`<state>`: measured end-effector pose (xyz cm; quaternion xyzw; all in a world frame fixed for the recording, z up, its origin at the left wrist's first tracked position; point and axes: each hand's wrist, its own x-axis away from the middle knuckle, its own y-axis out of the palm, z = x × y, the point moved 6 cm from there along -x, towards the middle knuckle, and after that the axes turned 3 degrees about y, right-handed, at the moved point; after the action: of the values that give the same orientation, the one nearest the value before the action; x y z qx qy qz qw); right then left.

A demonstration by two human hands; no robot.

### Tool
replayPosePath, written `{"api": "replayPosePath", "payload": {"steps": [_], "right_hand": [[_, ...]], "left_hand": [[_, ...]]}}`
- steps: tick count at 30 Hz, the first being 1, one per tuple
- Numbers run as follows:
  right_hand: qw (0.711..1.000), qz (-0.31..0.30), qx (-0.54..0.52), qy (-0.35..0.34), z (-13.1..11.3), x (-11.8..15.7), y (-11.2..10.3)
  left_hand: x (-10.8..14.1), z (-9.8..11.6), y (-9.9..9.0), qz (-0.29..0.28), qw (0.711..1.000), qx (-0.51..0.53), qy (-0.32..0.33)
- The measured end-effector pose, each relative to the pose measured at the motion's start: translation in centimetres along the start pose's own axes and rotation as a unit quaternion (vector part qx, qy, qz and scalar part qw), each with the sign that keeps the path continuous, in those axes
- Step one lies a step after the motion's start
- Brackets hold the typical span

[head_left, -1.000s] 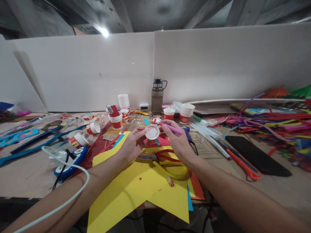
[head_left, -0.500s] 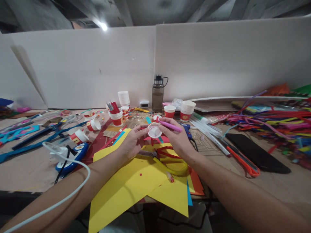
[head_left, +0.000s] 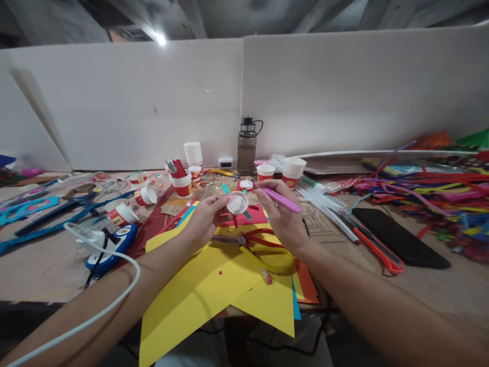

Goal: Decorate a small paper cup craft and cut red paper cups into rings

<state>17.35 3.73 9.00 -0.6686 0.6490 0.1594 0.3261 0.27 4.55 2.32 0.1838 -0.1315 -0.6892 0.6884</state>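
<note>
Between the fingertips of my left hand [head_left: 206, 218] is a small white paper disc [head_left: 237, 203] with pinkish lines drawn on it, held at its left edge. Coloured paper strips stick out around the disc. My right hand [head_left: 283, 216] has closed around a pink pen [head_left: 281, 200], a short way right of the disc and apart from it. A smaller white disc [head_left: 246, 184] with a red piece shows just beyond. Under the hands, scissors [head_left: 244, 240] with red and yellow handles lie on yellow paper [head_left: 191, 300], with a red-tipped pen cap [head_left: 266, 276] nearby.
White and red paper cups [head_left: 181, 184] and a water bottle [head_left: 247, 148] stand at the back. Left are tipped cups, a blue device [head_left: 114, 251] and a white cable [head_left: 130, 290]. Right lie an orange cutter [head_left: 382, 252], a black phone [head_left: 399, 237] and colourful pipe cleaners [head_left: 428, 193].
My right hand with the pink pen has drawn away from the disc to the right. The left hand and disc have shifted slightly left.
</note>
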Motion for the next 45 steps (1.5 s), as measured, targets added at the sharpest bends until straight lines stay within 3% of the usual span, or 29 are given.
{"api": "replayPosePath", "payload": {"steps": [7, 45], "right_hand": [[0.993, -0.101, 0.058, -0.033, -0.2, 0.7, 2.0], [0.99, -0.089, 0.105, -0.045, 0.7, 0.8, 2.2]], "left_hand": [[0.0, 0.2, 0.4, -0.008, 1.0, 0.011, 0.014], [0.8, 0.3, 1.1, -0.024, 0.999, -0.031, 0.011]]}}
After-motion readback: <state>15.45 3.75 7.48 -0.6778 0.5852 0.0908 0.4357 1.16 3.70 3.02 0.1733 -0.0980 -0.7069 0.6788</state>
